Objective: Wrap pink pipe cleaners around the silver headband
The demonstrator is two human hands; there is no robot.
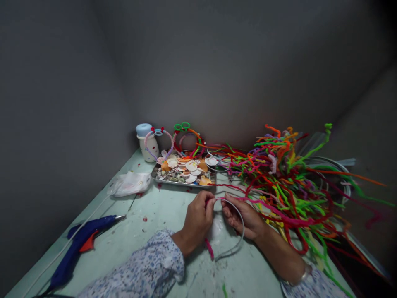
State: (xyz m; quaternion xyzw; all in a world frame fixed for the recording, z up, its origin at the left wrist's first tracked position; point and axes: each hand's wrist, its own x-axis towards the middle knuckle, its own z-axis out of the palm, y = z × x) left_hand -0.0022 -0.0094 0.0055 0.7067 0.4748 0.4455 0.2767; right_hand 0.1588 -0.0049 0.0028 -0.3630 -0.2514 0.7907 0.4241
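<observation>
My left hand (pixel 198 215) is closed in a pinch on one end of a thin white headband (pixel 243 225), whose arc curves out to the right and back down over the table. A short end of pink pipe cleaner (pixel 210 249) sticks out below this hand. Just to the right, my right hand (pixel 243 217) has its fingers curled, with thumb and forefinger on the long pink pipe cleaner (pixel 279 213), which trails off to the right. The fingers partly hide where pipe cleaner and headband meet.
Behind my hands stands a metal tray (pixel 182 183) of shells. Decorated hoops (pixel 159 145) and a blue-lidded jar (pixel 147 142) are at the back. A tangled heap of coloured pipe cleaners (pixel 279 165) covers the right side. A blue glue gun (pixel 82 244) and plastic bag (pixel 132 183) lie left.
</observation>
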